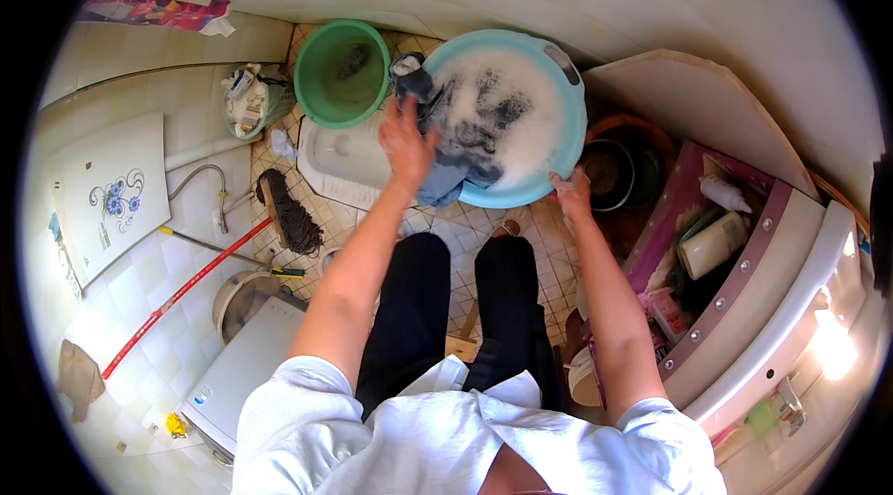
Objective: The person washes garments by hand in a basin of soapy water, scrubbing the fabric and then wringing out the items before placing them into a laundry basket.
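Before me stands a large light-blue plastic basin (573,139) filled with white suds. Dark wet cloth (481,139) lies in the foam, and part of it, a grey-blue fabric (441,181), hangs over the near left rim. A bunched dark piece (413,80) drapes over the upper left rim. My left hand (407,142), slightly blurred, is spread beside the cloth at the left rim, fingers apart, holding nothing. At the basin's near right edge, my right hand (572,193) grips the rim; foam clings to its fingers.
A green tub (307,87) with murky water stands left of the basin, partly over a squat toilet (335,181). Further left are a waste bin (265,104), a mop head (293,216) and its red handle (188,285). At right stand dark pots (610,170) and an open cabinet (753,244).
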The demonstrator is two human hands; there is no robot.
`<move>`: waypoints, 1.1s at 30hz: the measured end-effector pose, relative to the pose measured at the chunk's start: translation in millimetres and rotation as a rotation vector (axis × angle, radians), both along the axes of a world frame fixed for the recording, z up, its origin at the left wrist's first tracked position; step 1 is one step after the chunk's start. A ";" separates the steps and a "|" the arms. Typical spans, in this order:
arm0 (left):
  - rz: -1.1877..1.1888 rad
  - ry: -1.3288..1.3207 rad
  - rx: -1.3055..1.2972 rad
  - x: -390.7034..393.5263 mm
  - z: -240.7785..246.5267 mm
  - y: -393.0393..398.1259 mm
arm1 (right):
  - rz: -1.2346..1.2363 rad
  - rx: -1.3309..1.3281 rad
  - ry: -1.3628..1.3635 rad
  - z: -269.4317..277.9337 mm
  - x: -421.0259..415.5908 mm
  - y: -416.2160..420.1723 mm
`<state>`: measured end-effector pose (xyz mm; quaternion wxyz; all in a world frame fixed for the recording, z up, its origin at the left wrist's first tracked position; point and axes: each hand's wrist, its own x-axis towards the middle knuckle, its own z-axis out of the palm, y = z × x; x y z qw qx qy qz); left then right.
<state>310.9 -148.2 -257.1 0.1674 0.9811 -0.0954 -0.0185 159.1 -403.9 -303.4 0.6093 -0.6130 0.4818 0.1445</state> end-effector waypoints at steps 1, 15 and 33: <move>-0.064 0.087 0.050 -15.5 6.4 -8.3 | 0.051 -0.048 0.015 4.2 0.8 -0.4; -0.542 0.462 0.057 5.8 -4.1 28.5 | 0.265 -0.900 -0.104 44.4 17.9 23.4; -0.357 0.929 -0.557 -49.9 7.8 -34.7 | 0.368 -0.920 -0.208 -57.9 116.7 32.6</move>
